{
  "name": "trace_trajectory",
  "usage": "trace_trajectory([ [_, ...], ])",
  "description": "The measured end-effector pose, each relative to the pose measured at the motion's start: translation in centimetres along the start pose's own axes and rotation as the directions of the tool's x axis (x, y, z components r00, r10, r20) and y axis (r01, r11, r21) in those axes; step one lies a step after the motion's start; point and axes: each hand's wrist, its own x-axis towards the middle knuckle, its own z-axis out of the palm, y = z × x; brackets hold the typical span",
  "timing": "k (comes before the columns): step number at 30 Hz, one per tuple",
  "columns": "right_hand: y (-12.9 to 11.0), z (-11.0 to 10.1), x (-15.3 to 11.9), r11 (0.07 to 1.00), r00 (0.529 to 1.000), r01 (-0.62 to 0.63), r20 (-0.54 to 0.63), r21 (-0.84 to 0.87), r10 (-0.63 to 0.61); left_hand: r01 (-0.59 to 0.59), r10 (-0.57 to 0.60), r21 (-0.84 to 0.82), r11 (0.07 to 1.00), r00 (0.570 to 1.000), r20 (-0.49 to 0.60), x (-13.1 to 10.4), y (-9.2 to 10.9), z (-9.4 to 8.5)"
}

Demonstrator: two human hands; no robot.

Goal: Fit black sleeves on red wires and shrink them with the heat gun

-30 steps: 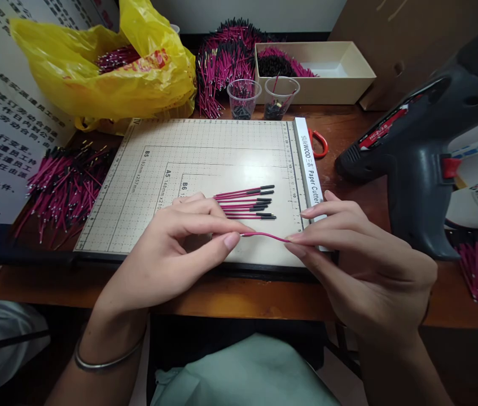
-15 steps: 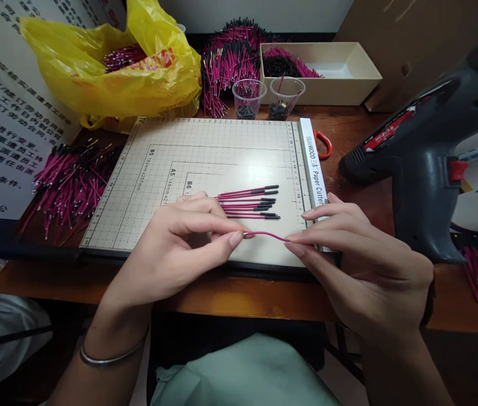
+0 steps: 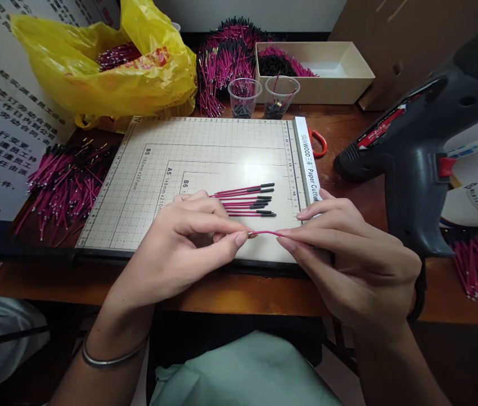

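Left hand [image 3: 171, 248] and right hand [image 3: 357, 259] pinch one magenta wire [image 3: 266, 232] between them, above near part of paper cutter [image 3: 222, 135]; right end hidden. Looks mid-batch: several black-tipped wires [image 3: 245, 204] laid just beyond, held one not yet down. Wire pile [image 3: 67, 186] at left, status unclear.

Paper-cutter strip [image 3: 305, 152] is reading “SUNWOOD 三木 Paper Cutter”; gridded board [image 3: 222, 149], “B5”, “A5”, “B6”; white panel [image 3: 5, 113], Chinese characters.
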Motion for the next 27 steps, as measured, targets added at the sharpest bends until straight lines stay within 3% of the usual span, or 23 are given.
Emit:
trace_trajectory([
  [6,-0.07,-0.07,0.39,0.997,0.997,0.058,0.041,0.041,-0.06,-0.016,0.016,-0.002,1.0,1.0,-0.017,0.13,0.05,0.1],
  [27,0.15,-0.04,0.28,0.994,0.997,0.042,0.057,0.097,-0.047,-0.016,0.015,-0.078,0.997,1.0,-0.004,0.22,-0.02,-0.24],
])
